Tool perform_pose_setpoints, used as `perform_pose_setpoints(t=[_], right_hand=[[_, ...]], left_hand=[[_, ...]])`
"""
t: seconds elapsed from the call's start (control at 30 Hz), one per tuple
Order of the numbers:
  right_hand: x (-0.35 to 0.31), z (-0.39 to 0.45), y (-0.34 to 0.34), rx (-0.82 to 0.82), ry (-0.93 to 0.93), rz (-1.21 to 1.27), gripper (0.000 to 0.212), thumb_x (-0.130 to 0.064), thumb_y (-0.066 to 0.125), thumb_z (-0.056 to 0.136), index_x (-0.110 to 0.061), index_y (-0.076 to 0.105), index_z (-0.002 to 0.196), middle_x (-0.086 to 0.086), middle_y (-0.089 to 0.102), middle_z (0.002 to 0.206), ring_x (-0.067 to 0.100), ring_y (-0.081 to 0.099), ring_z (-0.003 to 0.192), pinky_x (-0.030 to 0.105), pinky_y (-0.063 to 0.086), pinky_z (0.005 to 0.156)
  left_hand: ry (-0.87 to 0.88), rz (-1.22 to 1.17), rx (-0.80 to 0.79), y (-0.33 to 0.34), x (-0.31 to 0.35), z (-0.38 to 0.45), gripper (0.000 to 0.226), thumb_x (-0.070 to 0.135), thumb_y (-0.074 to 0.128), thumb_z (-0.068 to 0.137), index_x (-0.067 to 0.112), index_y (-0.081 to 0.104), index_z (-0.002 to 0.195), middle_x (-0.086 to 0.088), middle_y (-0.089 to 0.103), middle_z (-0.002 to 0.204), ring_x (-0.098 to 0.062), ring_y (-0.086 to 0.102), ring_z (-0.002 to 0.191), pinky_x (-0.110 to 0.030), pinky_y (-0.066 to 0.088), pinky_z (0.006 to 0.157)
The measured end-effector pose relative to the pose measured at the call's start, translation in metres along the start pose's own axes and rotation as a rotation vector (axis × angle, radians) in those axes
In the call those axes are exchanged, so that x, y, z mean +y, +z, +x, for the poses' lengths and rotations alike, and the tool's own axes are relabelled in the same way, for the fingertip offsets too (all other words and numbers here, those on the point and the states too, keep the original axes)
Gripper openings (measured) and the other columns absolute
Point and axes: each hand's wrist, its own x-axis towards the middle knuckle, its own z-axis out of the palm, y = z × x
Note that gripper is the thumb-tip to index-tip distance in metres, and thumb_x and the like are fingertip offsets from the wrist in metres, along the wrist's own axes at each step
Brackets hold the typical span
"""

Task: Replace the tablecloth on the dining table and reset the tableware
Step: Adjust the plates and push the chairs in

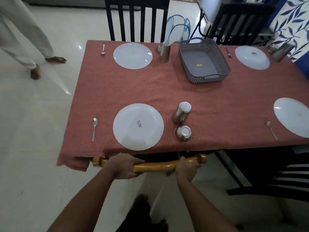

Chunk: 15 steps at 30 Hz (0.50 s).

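At the near edge of the bench (167, 91), our left hand (124, 166) and right hand (187, 169) wrap fingers around the wooden chair's top rail (157, 164), probably to tuck it in. Plates, like the near one (138, 126), lie face down, presumably against dust.

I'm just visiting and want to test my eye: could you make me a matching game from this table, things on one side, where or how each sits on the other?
Things:
1. basket
2. nearest plate
3. wooden chair back
4. nearest spoon

States:
A. gripped by both hands
B. left of the plate
C. upside down, maker's mark showing
D. grey, nearly empty

Pairs: 1-D, 2-C, 3-A, 4-B
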Motion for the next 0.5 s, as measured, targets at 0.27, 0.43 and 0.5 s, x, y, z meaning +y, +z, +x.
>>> perform_pose_setpoints(t=[0.27, 0.43, 0.5], right_hand=[[-0.002, -0.002, -0.006, 0.004, 0.039, -0.055, 0.057, -0.021, 0.064, 0.089, 0.006, 0.037, 0.132, 0.029, 0.057, 0.127, 0.045, 0.057, 0.114, 0.039, 0.044, 0.089], [0.001, 0.007, -0.024, -0.15, -0.026, -0.159, 0.066, -0.039, 0.065, 0.09, 0.002, 0.043, 0.137, 0.023, 0.058, 0.131, 0.04, 0.058, 0.118, 0.039, 0.046, 0.092], [0.017, 0.026, -0.031, -0.3, -0.082, -0.155, 0.075, -0.067, 0.061, 0.084, -0.013, 0.051, 0.135, 0.016, 0.064, 0.127, 0.037, 0.063, 0.113, 0.045, 0.053, 0.095]], left_hand=[[-0.006, -0.047, -0.029, -0.001, 0.01, 0.0, 0.058, 0.07, 0.049, 0.081, 0.04, 0.056, 0.131, 0.019, 0.068, 0.11, -0.002, 0.064, 0.089, -0.03, 0.055, 0.084], [-0.105, -0.163, -0.175, -0.006, 0.02, -0.003, 0.059, 0.073, 0.055, 0.068, 0.051, 0.047, 0.123, 0.021, 0.065, 0.102, -0.005, 0.068, 0.085, -0.031, 0.056, 0.083], [-0.149, -0.302, -0.243, -0.012, 0.027, -0.001, 0.085, 0.077, 0.065, 0.065, 0.049, 0.037, 0.14, 0.018, 0.056, 0.124, -0.007, 0.062, 0.107, -0.032, 0.051, 0.094]])
